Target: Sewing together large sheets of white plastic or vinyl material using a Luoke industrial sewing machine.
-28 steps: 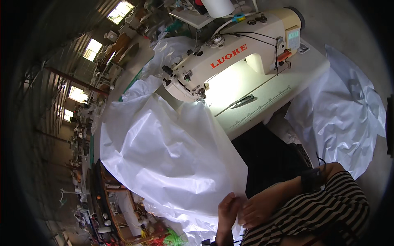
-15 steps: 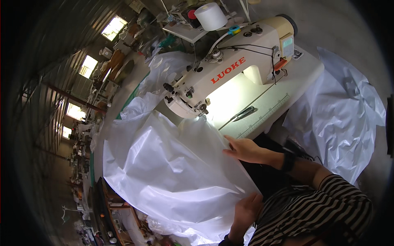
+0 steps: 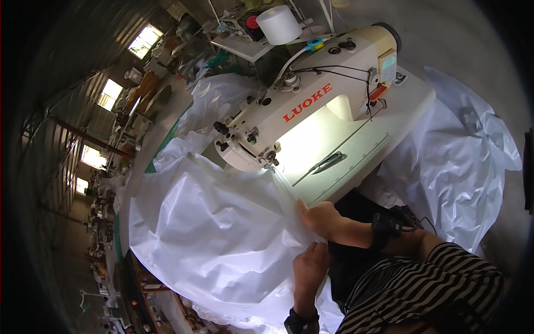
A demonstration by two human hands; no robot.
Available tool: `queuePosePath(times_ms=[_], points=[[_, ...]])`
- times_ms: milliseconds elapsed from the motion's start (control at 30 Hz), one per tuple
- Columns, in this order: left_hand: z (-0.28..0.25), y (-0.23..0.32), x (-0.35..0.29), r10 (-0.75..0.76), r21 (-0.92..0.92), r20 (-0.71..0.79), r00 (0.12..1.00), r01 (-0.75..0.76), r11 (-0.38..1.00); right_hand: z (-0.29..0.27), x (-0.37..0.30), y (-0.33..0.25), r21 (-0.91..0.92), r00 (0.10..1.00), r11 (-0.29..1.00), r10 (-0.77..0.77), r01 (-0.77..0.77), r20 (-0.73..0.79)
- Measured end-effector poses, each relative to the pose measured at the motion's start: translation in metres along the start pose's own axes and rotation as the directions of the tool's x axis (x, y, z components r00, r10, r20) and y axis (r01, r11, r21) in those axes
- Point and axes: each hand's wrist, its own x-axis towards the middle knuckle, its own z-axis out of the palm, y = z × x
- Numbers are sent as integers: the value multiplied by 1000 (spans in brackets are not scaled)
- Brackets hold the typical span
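Note:
A large sheet of shiny white fabric [image 3: 217, 239] spreads over the left of the sewing machine table, its edge running up under the sewing machine's needle area [image 3: 270, 165]. My right hand [image 3: 320, 218] is closed on the folded edge at the table's front corner, a short way below the needle. Nearer to me, my left hand [image 3: 310, 266] is curled into a fist at the same edge; the fabric in its fingers is mostly hidden. The sewing machine [image 3: 300, 106] is lit under its arm. A pair of thread snips [image 3: 327, 162] lies on the table.
More white fabric [image 3: 456, 161] hangs at the right of the machine table [image 3: 356, 167]. A white thread cone [image 3: 279, 25] stands behind the machine. Further white fabric [image 3: 222, 94] is bunched at the back left. Shelving and cluttered benches line the left wall.
Both hands have shifted; the left one has moved up and left, close to the right one. The fabric edge now lies straighter toward the needle. The view has shifted slightly.

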Motion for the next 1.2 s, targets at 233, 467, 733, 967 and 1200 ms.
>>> queuePosePath(times_ms=[233, 467, 733, 967, 1200], points=[[6, -38, 50, -22, 76, -116, 993, 31, 997, 7, 43, 9, -82, 997, 994, -77, 78, 10], [11, -63, 98, -118, 88, -195, 974, 137, 987, 10, 107, 22, -232, 991, 964, -127, 133, 39], [-9, -63, 15, -469, -219, -132, 873, 436, 873, -43, -40, 45, 433, 992, 894, -88, 120, -94], [19, -55, -53, -481, -148, -197, 854, 459, 876, 6, -82, -4, 221, 866, 975, -140, 35, 480], [25, -69, -79, -540, -102, -384, 748, 547, 831, -37, -143, 48, 904, 891, -51, -198, -425, 408]])
